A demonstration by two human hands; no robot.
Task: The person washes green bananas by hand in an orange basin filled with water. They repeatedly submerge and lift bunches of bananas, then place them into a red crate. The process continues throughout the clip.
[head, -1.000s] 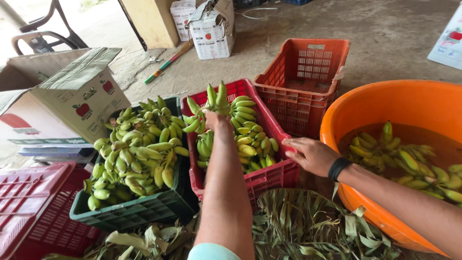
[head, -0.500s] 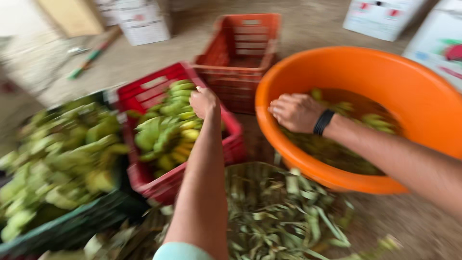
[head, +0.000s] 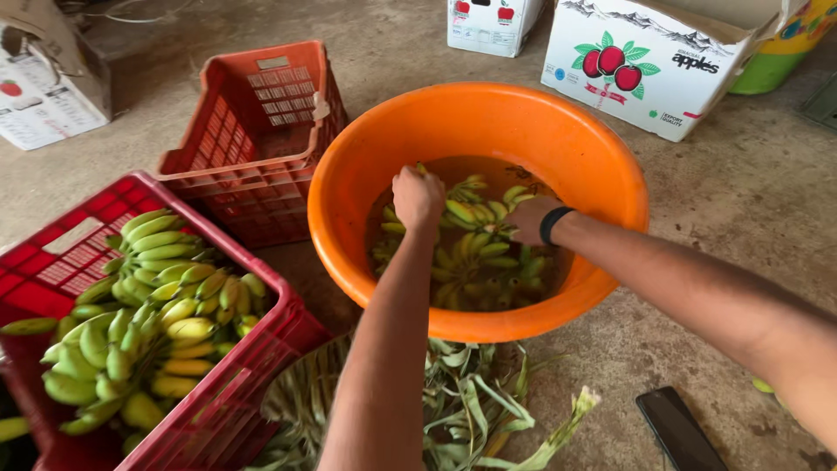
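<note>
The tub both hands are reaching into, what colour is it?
Bright orange tub, plain with no pattern; seen clearly in the head view.

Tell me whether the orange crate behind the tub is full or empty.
Empty, as far as shows. The orange crate stands upright with bare slatted walls and floor showing; no bananas inside, unlike the red crate beside it.

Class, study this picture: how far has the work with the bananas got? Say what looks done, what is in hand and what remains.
Done: the red crate is heaped with green bananas. In hand: the left hand and right hand both reach among the bananas in the tub, lying in murky water in the orange tub; whether either grip has closed is unclear. Left: those soaking bunches, and the orange crate looks empty.
</note>
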